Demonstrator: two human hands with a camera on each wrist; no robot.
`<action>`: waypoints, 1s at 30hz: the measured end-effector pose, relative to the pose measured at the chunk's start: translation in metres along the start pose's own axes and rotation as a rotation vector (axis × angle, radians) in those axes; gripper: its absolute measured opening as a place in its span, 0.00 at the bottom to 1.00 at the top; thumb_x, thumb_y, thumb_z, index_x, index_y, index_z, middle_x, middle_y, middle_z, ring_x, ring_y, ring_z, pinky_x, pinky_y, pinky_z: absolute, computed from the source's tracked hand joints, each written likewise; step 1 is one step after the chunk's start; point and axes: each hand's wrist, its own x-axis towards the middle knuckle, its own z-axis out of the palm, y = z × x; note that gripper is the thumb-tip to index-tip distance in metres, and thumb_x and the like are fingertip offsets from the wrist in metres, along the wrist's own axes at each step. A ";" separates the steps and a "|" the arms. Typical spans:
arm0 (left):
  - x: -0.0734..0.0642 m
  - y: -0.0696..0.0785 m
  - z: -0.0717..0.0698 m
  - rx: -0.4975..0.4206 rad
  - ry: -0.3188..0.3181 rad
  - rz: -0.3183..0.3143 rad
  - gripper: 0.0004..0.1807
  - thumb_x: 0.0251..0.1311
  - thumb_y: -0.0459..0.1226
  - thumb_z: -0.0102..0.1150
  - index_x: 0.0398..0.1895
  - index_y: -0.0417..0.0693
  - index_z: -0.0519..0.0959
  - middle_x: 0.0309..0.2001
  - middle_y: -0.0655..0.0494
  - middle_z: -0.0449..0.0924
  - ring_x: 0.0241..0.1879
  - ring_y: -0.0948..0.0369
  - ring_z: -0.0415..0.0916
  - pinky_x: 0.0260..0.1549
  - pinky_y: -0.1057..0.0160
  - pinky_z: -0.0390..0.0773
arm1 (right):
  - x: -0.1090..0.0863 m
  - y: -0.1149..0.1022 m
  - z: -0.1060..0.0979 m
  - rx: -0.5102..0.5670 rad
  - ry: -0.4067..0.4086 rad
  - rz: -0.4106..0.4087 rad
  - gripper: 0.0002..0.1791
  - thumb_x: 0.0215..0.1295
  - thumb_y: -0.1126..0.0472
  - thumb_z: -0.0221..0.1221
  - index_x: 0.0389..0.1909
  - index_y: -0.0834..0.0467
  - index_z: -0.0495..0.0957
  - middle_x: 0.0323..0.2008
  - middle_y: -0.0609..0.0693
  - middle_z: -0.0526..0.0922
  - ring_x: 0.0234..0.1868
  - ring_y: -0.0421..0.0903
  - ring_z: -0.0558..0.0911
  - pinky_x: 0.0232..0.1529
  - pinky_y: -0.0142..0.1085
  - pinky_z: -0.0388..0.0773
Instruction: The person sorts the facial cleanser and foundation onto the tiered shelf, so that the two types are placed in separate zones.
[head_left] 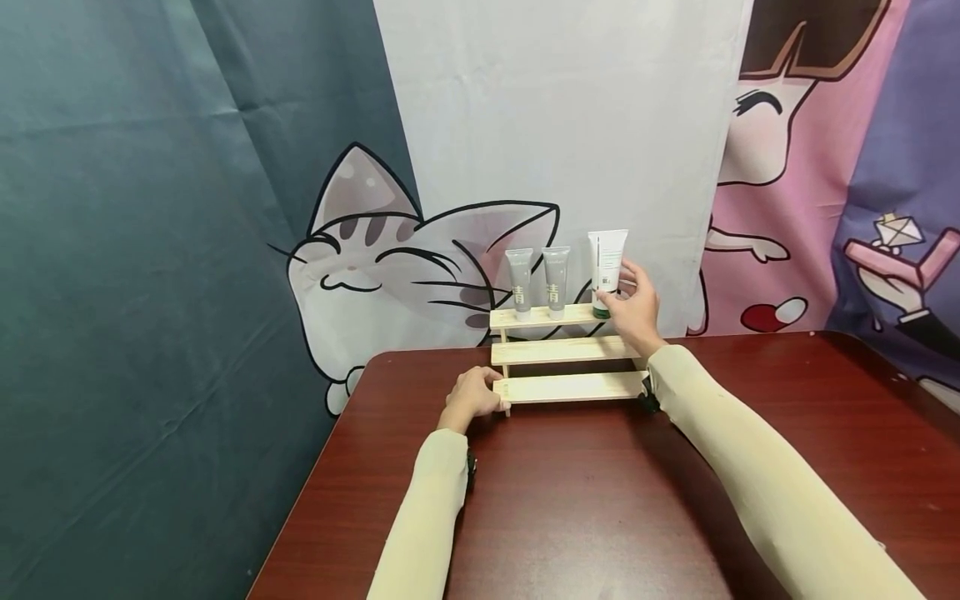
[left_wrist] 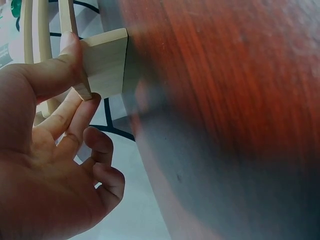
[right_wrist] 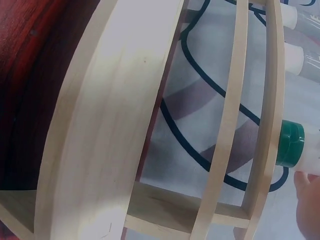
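A three-tier wooden rack stands on the table against the backdrop. My left hand pinches the left end of its lowest shelf between thumb and fingers, the other fingers curled below in the left wrist view. At the right of the top shelf, my right hand grips a white squeeze tube, upright on its green cap. In the right wrist view the cap is right at the top shelf's edge. Two clear grey tubes with white caps, one further left and one nearer, stand on that shelf.
The dark red wooden table reaches toward me, with its left edge slanting down. A printed cloth backdrop with a cartoon cat hangs close behind the rack. Both of my sleeved forearms cross the table's front.
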 end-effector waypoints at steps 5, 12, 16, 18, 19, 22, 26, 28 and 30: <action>0.000 0.001 0.001 0.001 -0.002 -0.003 0.27 0.44 0.42 0.78 0.51 0.60 0.83 0.54 0.57 0.79 0.53 0.52 0.75 0.47 0.44 0.72 | -0.002 -0.002 -0.005 -0.032 -0.028 -0.004 0.38 0.58 0.71 0.68 0.70 0.59 0.66 0.58 0.64 0.75 0.59 0.58 0.77 0.58 0.48 0.75; 0.001 0.000 0.001 0.010 -0.012 -0.003 0.27 0.45 0.43 0.77 0.53 0.61 0.82 0.55 0.57 0.79 0.54 0.51 0.75 0.47 0.44 0.72 | -0.007 -0.009 -0.023 -0.122 -0.095 0.040 0.42 0.59 0.63 0.70 0.73 0.59 0.62 0.63 0.66 0.72 0.62 0.61 0.74 0.58 0.51 0.73; 0.000 -0.001 0.000 0.009 -0.011 0.003 0.27 0.45 0.42 0.77 0.53 0.61 0.82 0.55 0.57 0.79 0.53 0.51 0.75 0.46 0.45 0.72 | -0.011 -0.013 -0.038 -0.179 -0.141 0.042 0.40 0.62 0.61 0.69 0.73 0.60 0.62 0.63 0.66 0.73 0.62 0.62 0.74 0.59 0.52 0.73; 0.000 -0.001 -0.001 0.009 -0.013 0.005 0.27 0.45 0.42 0.77 0.53 0.61 0.82 0.55 0.56 0.79 0.53 0.51 0.75 0.46 0.45 0.72 | -0.013 -0.015 -0.046 -0.209 -0.155 0.036 0.38 0.62 0.60 0.68 0.72 0.60 0.64 0.63 0.66 0.73 0.62 0.62 0.75 0.59 0.53 0.72; 0.000 -0.002 -0.002 0.010 -0.013 0.005 0.27 0.45 0.43 0.77 0.53 0.60 0.82 0.54 0.56 0.79 0.53 0.51 0.75 0.46 0.45 0.72 | -0.015 -0.016 -0.050 -0.216 -0.161 0.036 0.37 0.63 0.61 0.67 0.71 0.61 0.65 0.63 0.66 0.73 0.62 0.63 0.75 0.60 0.54 0.71; 0.001 -0.002 -0.003 0.009 -0.014 0.002 0.27 0.45 0.42 0.78 0.52 0.60 0.82 0.54 0.56 0.79 0.53 0.52 0.75 0.46 0.45 0.72 | -0.018 -0.019 -0.061 -0.243 -0.153 0.034 0.33 0.63 0.61 0.66 0.69 0.61 0.69 0.62 0.65 0.75 0.61 0.63 0.76 0.59 0.54 0.72; 0.001 -0.002 -0.003 0.005 -0.016 0.003 0.27 0.45 0.42 0.77 0.52 0.60 0.82 0.55 0.56 0.78 0.53 0.52 0.75 0.46 0.45 0.72 | -0.024 -0.025 -0.075 -0.298 -0.127 0.039 0.30 0.63 0.59 0.66 0.66 0.60 0.73 0.59 0.64 0.78 0.57 0.62 0.79 0.52 0.43 0.78; 0.000 -0.002 -0.003 0.002 -0.018 0.006 0.27 0.45 0.41 0.77 0.52 0.60 0.82 0.55 0.56 0.79 0.52 0.52 0.75 0.46 0.46 0.73 | -0.028 -0.026 -0.081 -0.328 -0.131 0.044 0.30 0.63 0.58 0.67 0.65 0.60 0.73 0.58 0.64 0.79 0.56 0.62 0.80 0.46 0.32 0.79; 0.000 -0.002 -0.002 0.001 -0.017 0.005 0.26 0.45 0.41 0.77 0.52 0.60 0.82 0.54 0.56 0.79 0.52 0.52 0.75 0.45 0.46 0.73 | -0.032 -0.028 -0.088 -0.349 -0.152 0.049 0.30 0.63 0.58 0.67 0.65 0.61 0.73 0.57 0.64 0.79 0.55 0.62 0.80 0.38 0.23 0.75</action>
